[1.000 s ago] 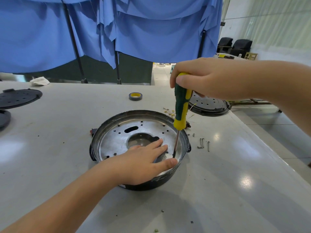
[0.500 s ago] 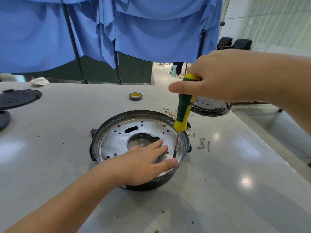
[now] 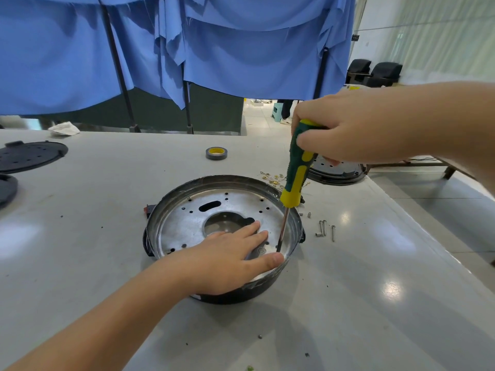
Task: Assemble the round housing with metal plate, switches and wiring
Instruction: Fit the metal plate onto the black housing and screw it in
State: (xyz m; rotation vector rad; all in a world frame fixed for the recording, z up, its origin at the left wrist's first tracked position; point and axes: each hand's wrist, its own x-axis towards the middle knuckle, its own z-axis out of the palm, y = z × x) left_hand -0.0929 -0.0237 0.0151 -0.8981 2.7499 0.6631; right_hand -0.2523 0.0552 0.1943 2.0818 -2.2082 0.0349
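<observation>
I see the grey worktop (image 3: 93, 236) filling most of my view, with blue cloth (image 3: 241, 49) hanging behind its far edge. The round housing (image 3: 225, 236) sits near the middle of the worktop, its metal plate (image 3: 187, 223) seated inside the rim. My left hand (image 3: 227, 261) lies flat on the near part of the plate, fingers straight and pressing down, thumb along the rim. My right hand (image 3: 356, 127) grips the handle of a green and yellow screwdriver (image 3: 296, 175), held tilted with its tip down on the plate just beside my left fingertips. A dark lid (image 3: 29, 155) lies far left, a roll of tape (image 3: 216, 153) beyond the housing, and loose screws (image 3: 324, 228) just right of it.
</observation>
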